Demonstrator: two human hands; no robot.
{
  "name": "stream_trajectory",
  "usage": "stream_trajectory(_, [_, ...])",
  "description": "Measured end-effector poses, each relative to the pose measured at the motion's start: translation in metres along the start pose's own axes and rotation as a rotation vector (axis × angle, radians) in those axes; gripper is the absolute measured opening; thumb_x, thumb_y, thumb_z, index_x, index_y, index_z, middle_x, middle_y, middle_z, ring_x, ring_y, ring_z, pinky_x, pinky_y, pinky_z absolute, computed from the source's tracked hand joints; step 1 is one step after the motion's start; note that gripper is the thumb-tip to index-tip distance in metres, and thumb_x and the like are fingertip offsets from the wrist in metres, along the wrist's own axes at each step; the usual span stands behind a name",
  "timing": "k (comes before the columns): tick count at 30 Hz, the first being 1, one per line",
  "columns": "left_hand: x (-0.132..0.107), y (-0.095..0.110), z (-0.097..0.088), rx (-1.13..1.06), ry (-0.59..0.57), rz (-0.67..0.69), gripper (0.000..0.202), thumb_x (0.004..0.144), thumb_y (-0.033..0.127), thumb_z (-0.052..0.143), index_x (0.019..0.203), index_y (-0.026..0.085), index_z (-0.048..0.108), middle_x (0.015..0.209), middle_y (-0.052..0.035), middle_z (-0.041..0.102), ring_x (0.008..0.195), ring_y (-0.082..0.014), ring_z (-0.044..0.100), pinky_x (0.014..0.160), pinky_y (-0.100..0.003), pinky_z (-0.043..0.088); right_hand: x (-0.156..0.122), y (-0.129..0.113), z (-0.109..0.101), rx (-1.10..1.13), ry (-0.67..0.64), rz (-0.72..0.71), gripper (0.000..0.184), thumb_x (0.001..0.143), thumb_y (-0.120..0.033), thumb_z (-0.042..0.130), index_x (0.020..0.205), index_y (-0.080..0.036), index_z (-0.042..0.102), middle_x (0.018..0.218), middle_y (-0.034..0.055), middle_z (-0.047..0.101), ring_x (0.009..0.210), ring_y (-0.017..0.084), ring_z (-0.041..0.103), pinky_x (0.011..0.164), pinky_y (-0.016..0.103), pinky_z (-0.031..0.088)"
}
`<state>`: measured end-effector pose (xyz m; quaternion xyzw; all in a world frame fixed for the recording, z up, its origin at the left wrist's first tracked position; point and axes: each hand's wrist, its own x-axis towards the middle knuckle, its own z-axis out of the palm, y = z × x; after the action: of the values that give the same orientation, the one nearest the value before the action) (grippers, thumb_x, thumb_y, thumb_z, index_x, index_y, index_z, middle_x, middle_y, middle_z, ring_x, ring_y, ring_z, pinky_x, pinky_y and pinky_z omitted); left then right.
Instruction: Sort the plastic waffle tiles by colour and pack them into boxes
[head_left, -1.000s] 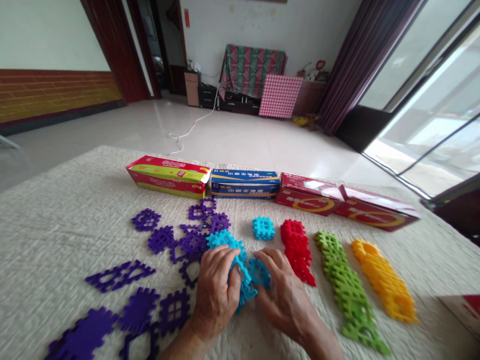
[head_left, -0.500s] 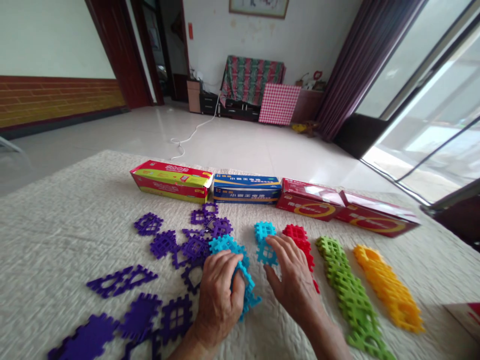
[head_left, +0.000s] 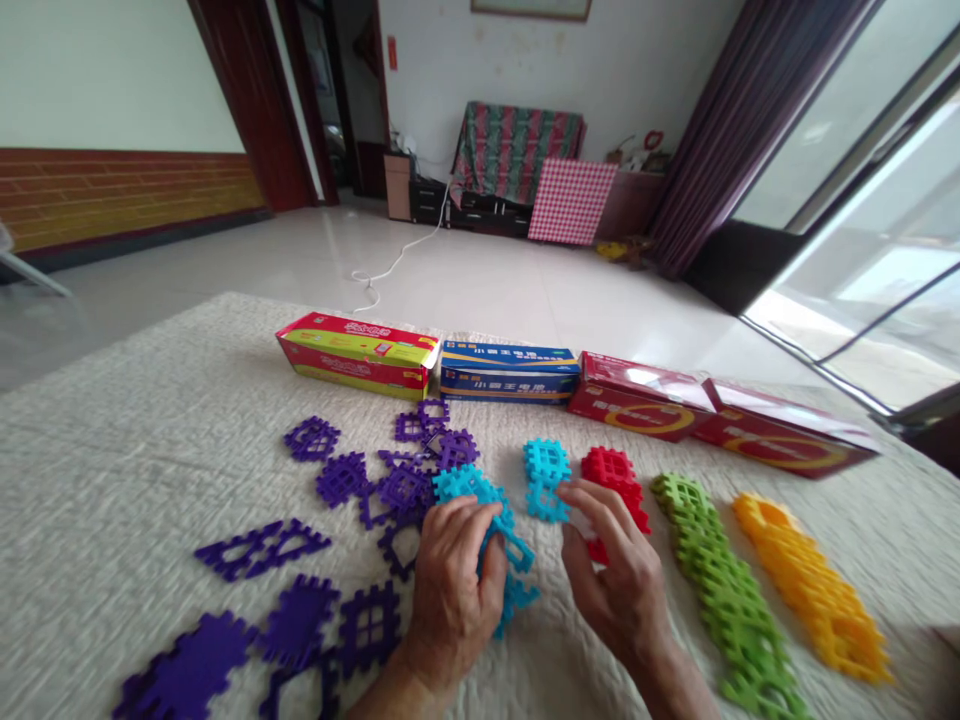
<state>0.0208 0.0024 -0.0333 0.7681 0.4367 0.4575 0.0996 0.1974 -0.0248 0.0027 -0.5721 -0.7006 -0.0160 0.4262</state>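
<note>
My left hand (head_left: 459, 590) is closed on a light-blue interlocking plastic tile (head_left: 519, 550). Under and around that hand lie more light-blue tiles (head_left: 469, 484), partly covered by the fingers. My right hand (head_left: 621, 575) hovers with fingers apart and nothing held. Its fingertips are near a short row of light-blue window tiles (head_left: 546, 460) on the cloth. A row of red tiles (head_left: 609, 466) runs beneath and behind the right hand, partly hidden by it.
Purple tiles (head_left: 300, 620) are scattered on the left. Overlapping green tiles (head_left: 712, 565) and yellow tiles (head_left: 810, 580) form rows on the right. Behind stand a red-and-yellow box (head_left: 358, 355), a blue box (head_left: 510, 373) and two dark-red boxes (head_left: 645, 398) on the quilted cloth (head_left: 187, 400).
My right hand has drawn back from the light-blue row toward me, leaving its lower tile more exposed. The tile in my left hand has tilted. The whole view has shifted slightly.
</note>
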Motion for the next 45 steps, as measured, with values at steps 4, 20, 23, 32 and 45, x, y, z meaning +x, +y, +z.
stream_trajectory(4, [-0.001,0.0,0.0,-0.014,0.001,-0.002,0.027,0.09,0.017,0.049,0.114,0.017,0.061,0.104,-0.0092,0.068,0.104,-0.0238,0.059,0.091,-0.042,0.049,-0.002,-0.021,-0.008,0.176,-0.161,0.047,0.015,0.089,-0.024,0.052,0.103,-0.023,0.059,0.09,0.0011,0.064,0.079,0.013,0.062,0.069,0.023,0.051])
stream_trajectory(20, [0.001,0.004,-0.002,-0.032,-0.017,-0.025,0.027,0.091,0.017,0.047,0.114,0.017,0.06,0.103,-0.0084,0.068,0.103,-0.0228,0.058,0.092,-0.041,0.046,-0.008,-0.008,0.0,0.113,-0.063,0.121,0.017,0.093,-0.017,0.049,0.104,-0.021,0.06,0.086,0.0014,0.063,0.072,0.01,0.062,0.064,0.019,0.049])
stream_trajectory(23, [0.0,0.003,-0.001,-0.032,-0.018,-0.026,0.027,0.091,0.016,0.047,0.114,0.017,0.06,0.103,-0.0078,0.068,0.104,-0.0222,0.058,0.092,-0.04,0.046,-0.013,-0.01,-0.007,0.025,-0.093,-0.003,0.02,0.091,-0.011,0.048,0.104,-0.022,0.059,0.093,0.0032,0.062,0.083,0.011,0.062,0.072,0.021,0.049])
stream_trajectory(32, [0.001,0.001,0.0,-0.049,-0.007,-0.014,0.026,0.09,0.015,0.047,0.111,0.016,0.061,0.101,-0.0078,0.069,0.102,-0.0227,0.058,0.092,-0.042,0.045,-0.046,-0.021,-0.041,-0.117,-0.417,-0.032,0.03,0.082,-0.015,0.051,0.11,-0.025,0.054,0.117,0.0081,0.059,0.109,0.02,0.059,0.089,0.035,0.053])
stream_trajectory(45, [0.001,0.002,0.0,-0.046,-0.005,-0.028,0.026,0.089,0.013,0.046,0.109,0.017,0.063,0.101,-0.0091,0.069,0.102,-0.0233,0.059,0.091,-0.042,0.047,-0.034,-0.021,-0.025,-0.166,-0.558,0.133,0.048,0.074,-0.013,0.056,0.121,-0.025,0.053,0.121,0.0076,0.058,0.107,0.021,0.06,0.091,0.038,0.052])
